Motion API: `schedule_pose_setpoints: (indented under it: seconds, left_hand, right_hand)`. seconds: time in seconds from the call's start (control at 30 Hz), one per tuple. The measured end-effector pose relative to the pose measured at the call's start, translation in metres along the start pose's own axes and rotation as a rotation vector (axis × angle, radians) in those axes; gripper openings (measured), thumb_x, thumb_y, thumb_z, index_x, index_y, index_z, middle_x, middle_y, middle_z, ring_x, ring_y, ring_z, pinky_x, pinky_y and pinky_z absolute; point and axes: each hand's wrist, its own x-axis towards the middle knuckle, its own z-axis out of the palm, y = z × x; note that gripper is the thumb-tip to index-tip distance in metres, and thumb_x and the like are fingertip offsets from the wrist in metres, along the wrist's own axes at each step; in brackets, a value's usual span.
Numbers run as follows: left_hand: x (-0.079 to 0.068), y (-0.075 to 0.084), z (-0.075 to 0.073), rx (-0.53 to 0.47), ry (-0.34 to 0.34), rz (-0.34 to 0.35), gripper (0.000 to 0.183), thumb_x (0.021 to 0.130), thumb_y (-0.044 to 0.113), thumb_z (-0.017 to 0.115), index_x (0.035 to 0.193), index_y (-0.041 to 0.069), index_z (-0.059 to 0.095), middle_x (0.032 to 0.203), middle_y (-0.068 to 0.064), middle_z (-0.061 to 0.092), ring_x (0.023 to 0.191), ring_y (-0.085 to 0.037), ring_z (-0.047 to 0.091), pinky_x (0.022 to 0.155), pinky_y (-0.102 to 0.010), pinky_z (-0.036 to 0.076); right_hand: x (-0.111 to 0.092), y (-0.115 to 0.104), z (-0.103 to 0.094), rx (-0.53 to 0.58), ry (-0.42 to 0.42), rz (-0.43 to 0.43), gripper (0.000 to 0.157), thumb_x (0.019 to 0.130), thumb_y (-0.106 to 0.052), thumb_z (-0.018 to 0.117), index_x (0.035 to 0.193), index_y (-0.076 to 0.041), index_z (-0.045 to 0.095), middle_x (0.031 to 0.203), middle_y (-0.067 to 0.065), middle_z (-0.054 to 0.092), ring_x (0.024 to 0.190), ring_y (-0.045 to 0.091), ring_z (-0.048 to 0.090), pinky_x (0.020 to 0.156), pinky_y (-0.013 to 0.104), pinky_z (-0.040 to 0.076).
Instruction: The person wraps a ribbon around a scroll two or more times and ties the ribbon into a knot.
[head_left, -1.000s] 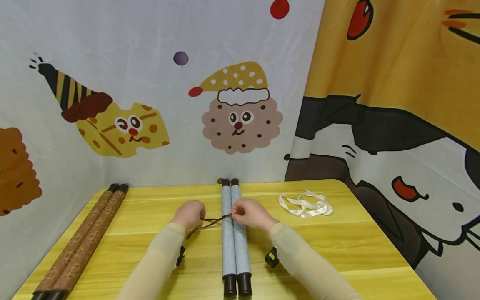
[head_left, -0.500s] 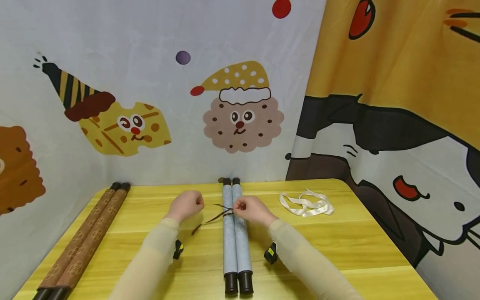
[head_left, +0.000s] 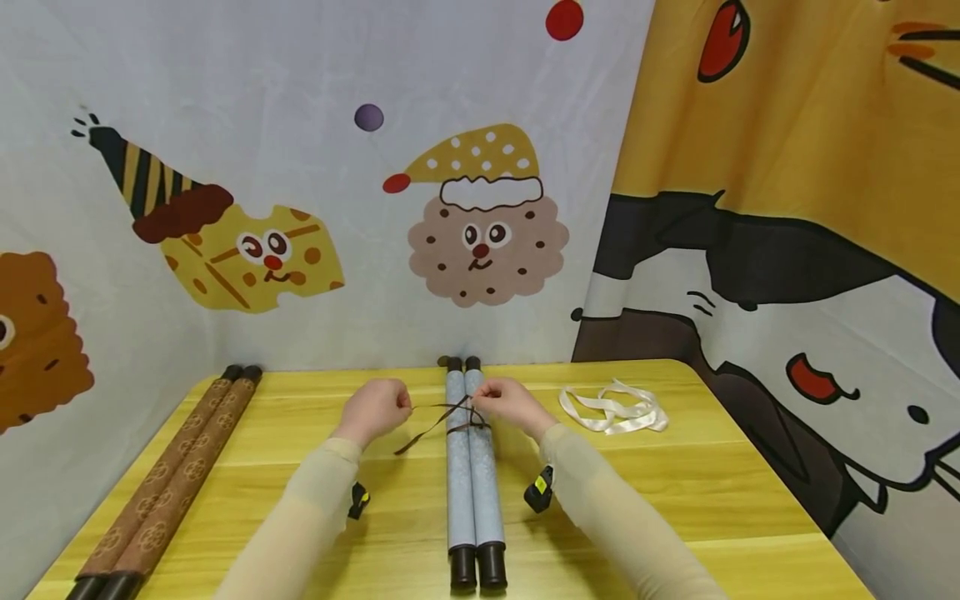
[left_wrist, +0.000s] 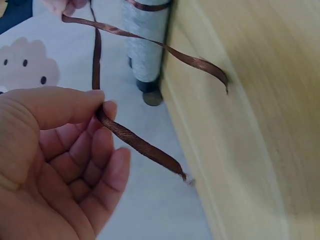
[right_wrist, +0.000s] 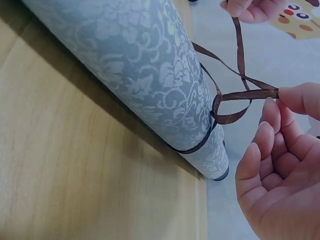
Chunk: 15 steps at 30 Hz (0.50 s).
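Note:
Two pale blue patterned scrolls (head_left: 460, 492) with dark end knobs lie side by side on the table. A thin brown ribbon (right_wrist: 192, 148) runs round them and crosses on top. My left hand (head_left: 373, 412), left of the scrolls, pinches one strand between thumb and index finger; its frayed tail (left_wrist: 150, 152) hangs past the fingers in the left wrist view. Above the scrolls, my right hand (head_left: 514, 407) pinches a folded loop of the ribbon (right_wrist: 250, 94) at thumb and fingertip. Another loose ribbon end (left_wrist: 200, 64) trails from near the right hand toward the left.
Two brown patterned scrolls (head_left: 168, 483) lie along the left side of the yellow wood-grain table (head_left: 637, 508). A loose white ribbon (head_left: 611, 410) lies to the right. A cartoon-printed cloth (head_left: 300, 67) hangs behind the table's back edge.
The right hand has lifted slightly away from the scrolls with the ribbon loop. The left hand has risen a little, drawing its strand out, and the loose ribbon end has shifted upward.

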Motion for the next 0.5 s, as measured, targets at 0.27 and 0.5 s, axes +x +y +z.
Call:
schedule_pose_setpoints:
  seconds: [0.27,0.5]
  left_hand:
    - [-0.02,0.033,0.009,-0.176,-0.097,0.074,0.016,0.083,0.008,0.072,0.07,0.013,0.065,0.064,0.007,0.058,0.058,-0.011,0.052,0.06,-0.032,0.047]
    - [-0.023,0.072,0.035,-0.708,-0.173,-0.046,0.009,0.089,0.008,0.071,0.083,0.003,0.068,0.07,-0.003,0.067,0.059,-0.013,0.061,0.057,-0.033,0.055]
  right_hand:
    - [0.003,0.003,-0.002,0.033,-0.003,0.034,0.011,0.094,-0.014,0.063,0.088,-0.005,0.066,0.081,0.001,0.059,0.08,0.027,0.055,0.07,0.034,0.047]
    - [0.008,-0.003,-0.006,-0.063,-0.064,0.029,0.013,0.095,-0.017,0.062,0.089,-0.006,0.068,0.079,-0.002,0.058,0.068,0.011,0.048,0.062,0.025,0.042]
